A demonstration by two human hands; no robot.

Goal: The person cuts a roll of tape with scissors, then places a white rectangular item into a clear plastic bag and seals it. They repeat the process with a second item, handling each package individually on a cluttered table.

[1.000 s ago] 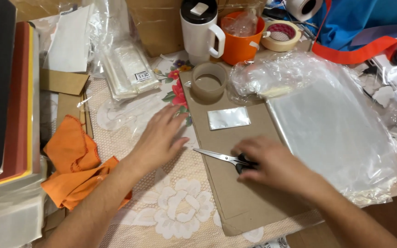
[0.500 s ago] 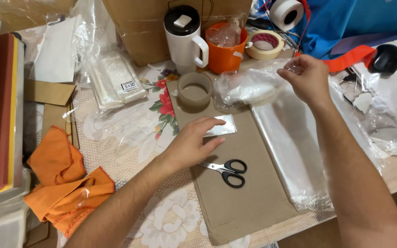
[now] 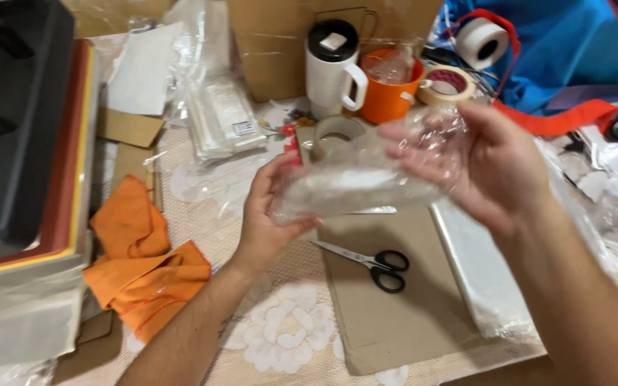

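Above the cardboard sheet (image 3: 395,314) we hold a clear plastic bag (image 3: 355,187) in both hands, lifted off the worktop (image 3: 280,343). Its long axis runs roughly left to right, slightly higher at the right end. Our left hand (image 3: 270,214) has its grip clamped on the bag's left end, fingers curled over the film; our right hand (image 3: 481,168) has its grip clamped on the right end, fingers spread behind the plastic. Black-handled scissors (image 3: 370,261) lie on the cardboard just below the bag, blades pointing left. A tape roll (image 3: 337,132), a white mug (image 3: 332,68) and an orange cup (image 3: 388,93) stand close behind. An orange cloth (image 3: 141,271) lies to the left, well apart. Open room remains on the cardboard toward the near edge.
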